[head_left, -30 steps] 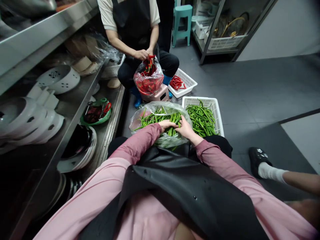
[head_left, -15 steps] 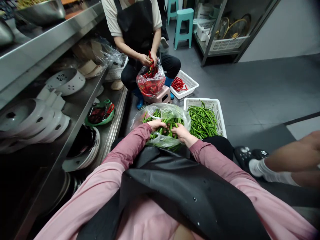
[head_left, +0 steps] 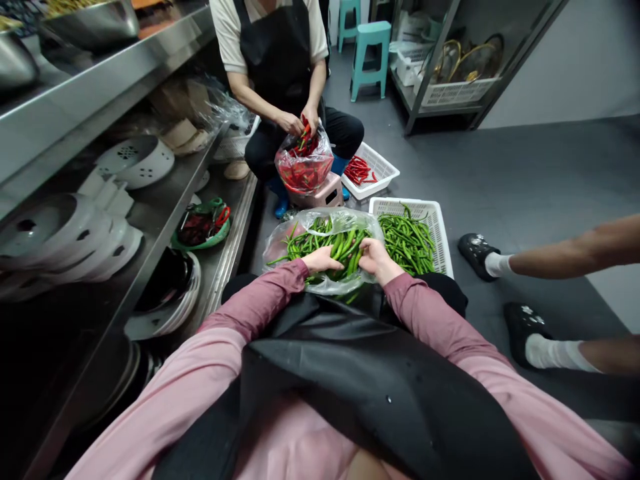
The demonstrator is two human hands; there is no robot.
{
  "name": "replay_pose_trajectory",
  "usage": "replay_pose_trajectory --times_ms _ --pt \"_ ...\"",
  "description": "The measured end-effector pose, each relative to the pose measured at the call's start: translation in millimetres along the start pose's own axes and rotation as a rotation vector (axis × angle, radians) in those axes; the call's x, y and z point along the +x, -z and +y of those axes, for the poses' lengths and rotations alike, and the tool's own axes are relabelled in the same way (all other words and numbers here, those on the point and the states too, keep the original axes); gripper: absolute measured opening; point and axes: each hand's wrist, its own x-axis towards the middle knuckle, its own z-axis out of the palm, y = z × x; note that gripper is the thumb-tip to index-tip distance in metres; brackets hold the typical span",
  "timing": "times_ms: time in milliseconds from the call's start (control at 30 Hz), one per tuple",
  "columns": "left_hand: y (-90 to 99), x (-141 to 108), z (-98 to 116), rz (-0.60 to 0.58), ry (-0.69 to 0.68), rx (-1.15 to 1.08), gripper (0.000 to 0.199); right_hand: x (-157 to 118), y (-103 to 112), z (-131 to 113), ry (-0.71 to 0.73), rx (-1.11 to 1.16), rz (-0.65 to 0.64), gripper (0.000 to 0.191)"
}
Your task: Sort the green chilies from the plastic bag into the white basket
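A clear plastic bag point(head_left: 280, 241) full of long green chili peppers point(head_left: 345, 245) stands open in front of my lap. My left hand point(head_left: 323, 260) is over the bag, its fingers wrapped round a bunch of the peppers. At the bag's right side, my right hand point(head_left: 376, 257) has its fingers curled and pinched at the ends of that same bunch; its fingertips are partly hidden. Just beyond my right hand, a white plastic basket point(head_left: 440, 230) holds a heap of green chilies.
Opposite me a person point(head_left: 280, 60) handles red chilies in a plastic bag point(head_left: 305, 170) on a low stool. A white basket point(head_left: 385, 170) with red chilies lies behind. Metal shelving point(head_left: 165, 220) with dishes runs along my left. Someone's legs point(head_left: 555, 263) are close on my right.
My hands have come up a little from deeper among the peppers, with a bunch now raised between them. The bystander's legs at the right have moved apart. The person opposite has lowered the red chilies slightly.
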Motion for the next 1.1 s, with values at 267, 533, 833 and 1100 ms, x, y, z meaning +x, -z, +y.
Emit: replay_pose_trajectory --times_ms 267,533,833,1100 --pt "-2.2 -14 15 -0.146 -0.054 0.292 0.038 4 -8 3 -0.162 0.081 -0.017 0.015" --pt "6.8 -21 6 0.068 -0.045 0.271 0.045 14 -2 8 -0.154 0.129 -0.068 0.007" --pt "18.0 -57 6 -0.189 0.017 0.640 0.014 20 -2 10 -0.131 0.139 -0.054 0.013" --pt "12.2 -4 16 0.130 0.015 -0.022 0.049 7 -18 11 0.090 0.036 -0.111 0.011"
